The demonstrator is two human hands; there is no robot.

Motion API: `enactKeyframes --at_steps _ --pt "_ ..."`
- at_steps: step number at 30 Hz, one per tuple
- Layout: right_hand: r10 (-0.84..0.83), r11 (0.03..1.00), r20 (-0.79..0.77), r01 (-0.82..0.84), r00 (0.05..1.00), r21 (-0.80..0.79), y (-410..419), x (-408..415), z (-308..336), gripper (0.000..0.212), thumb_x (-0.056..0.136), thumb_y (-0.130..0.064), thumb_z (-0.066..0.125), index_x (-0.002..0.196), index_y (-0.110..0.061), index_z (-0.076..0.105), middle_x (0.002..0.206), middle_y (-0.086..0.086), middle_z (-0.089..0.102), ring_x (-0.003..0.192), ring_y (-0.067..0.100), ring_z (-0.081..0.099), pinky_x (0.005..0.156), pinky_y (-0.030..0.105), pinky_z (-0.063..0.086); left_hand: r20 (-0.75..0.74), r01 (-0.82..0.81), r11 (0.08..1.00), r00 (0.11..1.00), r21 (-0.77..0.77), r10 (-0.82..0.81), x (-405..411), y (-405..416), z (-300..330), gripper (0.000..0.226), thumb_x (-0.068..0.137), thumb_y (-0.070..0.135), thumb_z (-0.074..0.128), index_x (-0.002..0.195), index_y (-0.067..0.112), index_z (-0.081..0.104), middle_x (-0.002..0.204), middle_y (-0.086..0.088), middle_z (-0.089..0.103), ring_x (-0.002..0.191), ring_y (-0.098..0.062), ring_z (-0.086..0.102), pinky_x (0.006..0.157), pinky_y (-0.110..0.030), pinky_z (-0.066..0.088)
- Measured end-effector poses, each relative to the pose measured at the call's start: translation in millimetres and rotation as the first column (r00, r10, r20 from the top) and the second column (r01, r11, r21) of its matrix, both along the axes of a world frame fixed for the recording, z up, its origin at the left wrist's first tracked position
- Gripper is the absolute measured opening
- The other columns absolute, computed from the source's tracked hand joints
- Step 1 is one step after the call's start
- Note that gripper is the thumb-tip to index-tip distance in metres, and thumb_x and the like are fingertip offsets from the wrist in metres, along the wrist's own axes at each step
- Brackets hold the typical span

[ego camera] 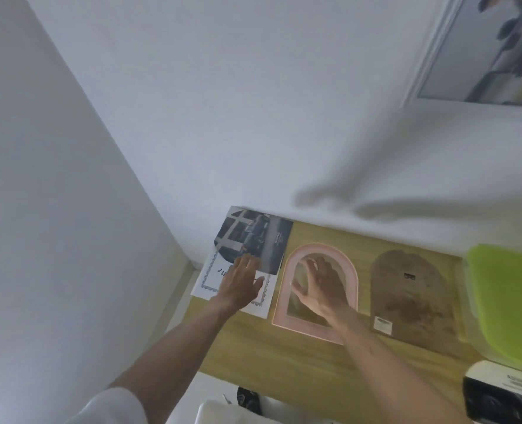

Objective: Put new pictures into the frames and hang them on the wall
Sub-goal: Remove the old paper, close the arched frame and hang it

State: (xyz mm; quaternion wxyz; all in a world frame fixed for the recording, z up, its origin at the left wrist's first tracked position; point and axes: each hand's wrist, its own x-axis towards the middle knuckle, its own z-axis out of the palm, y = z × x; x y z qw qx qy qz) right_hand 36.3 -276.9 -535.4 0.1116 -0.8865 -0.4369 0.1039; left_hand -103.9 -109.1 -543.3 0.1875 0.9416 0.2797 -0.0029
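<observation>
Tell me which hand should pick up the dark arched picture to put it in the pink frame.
Left. The left hand already lies with straight fingers on the dark arched picture and the white sheet under it, while the right hand hovers, fingers spread, over the pink arched frame beside it, well placed to steady that.

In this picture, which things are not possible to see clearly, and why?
- Head view: printed sheet, its text, covered by the left hand and a dark picture.
- Head view: whether glass sits inside the pink arched frame, hidden by the right hand and blur.
- Head view: label on the brown backing board, too small.
- Head view: wall picture, cut by the edge.
</observation>
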Motion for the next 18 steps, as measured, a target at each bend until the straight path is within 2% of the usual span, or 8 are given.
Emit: enactKeyframes --at_steps 4,7,10,13,16,18 --pt "0.063 0.998 -0.020 -0.064 0.998 -0.017 42.8 -9.3 0.4 0.060 0.092 -0.044 0.060 0.139 -0.012 0.046 0.142 0.013 0.047 0.125 0.031 0.050 0.101 0.043 0.045 -0.019 0.025 1.000 1.000 -0.002 -0.025 -0.2 41.0 -5.7 0.045 0.093 0.031 0.058 0.133 0.014 0.047 0.143 -0.006 0.043 0.128 -0.026 0.043 0.100 -0.037 0.044" --pt "0.081 0.994 -0.053 -0.085 0.995 -0.062 67.6 -11.8 -5.7 0.059 0.093 -0.043 0.059 0.142 -0.013 0.044 0.151 0.012 0.040 0.135 0.030 0.044 0.109 0.043 0.040 -0.044 0.068 0.997 0.997 0.027 -0.066 1.6 62.6 -13.8 0.037 0.092 0.030 0.059 0.124 0.015 0.050 0.136 -0.005 0.048 0.124 -0.025 0.045 0.103 -0.034 0.039" --pt "0.119 0.985 -0.055 -0.125 0.991 -0.121 88.7 -13.0 -13.7 0.063 0.096 -0.044 0.057 0.148 -0.013 0.038 0.158 0.010 0.032 0.142 0.028 0.036 0.114 0.040 0.034 -0.088 0.114 0.993 0.990 0.007 -0.113 4.1 78.8 -25.3 0.051 0.091 0.035 0.059 0.136 0.016 0.042 0.150 -0.008 0.037 0.138 -0.027 0.034 0.117 -0.038 0.026" --pt "0.179 0.970 -0.034 -0.182 0.983 -0.162 107.2 -11.7 -20.7 0.067 0.097 -0.044 0.056 0.150 -0.010 0.034 0.159 0.010 0.030 0.145 0.026 0.032 0.117 0.037 0.030 -0.108 0.126 0.991 0.986 -0.036 -0.129 4.3 87.8 -33.9 0.069 0.095 0.039 0.056 0.151 0.015 0.026 0.161 -0.006 0.021 0.148 -0.024 0.019 0.121 -0.038 0.011" --pt "0.215 0.951 -0.067 -0.225 0.974 -0.213 123.3 -8.8 -27.9 0.071 0.098 -0.047 0.053 0.153 -0.011 0.029 0.161 0.008 0.027 0.147 0.023 0.030 0.117 0.037 0.031 -0.077 0.137 0.990 0.987 -0.028 -0.139 3.7 93.4 -38.4 0.066 0.096 0.041 0.054 0.152 0.017 0.028 0.161 -0.003 0.021 0.148 -0.022 0.018 0.121 -0.036 0.010" --pt "0.202 0.941 -0.117 -0.226 0.972 -0.251 128.2 -7.8 -30.0 0.070 0.098 -0.047 0.052 0.154 -0.013 0.029 0.163 0.005 0.023 0.147 0.022 0.029 0.112 0.039 0.039 -0.044 0.158 0.987 0.986 0.001 -0.158 2.0 95.4 -39.2 0.061 0.096 0.040 0.053 0.149 0.017 0.034 0.160 -0.003 0.026 0.147 -0.021 0.021 0.120 -0.035 0.011"
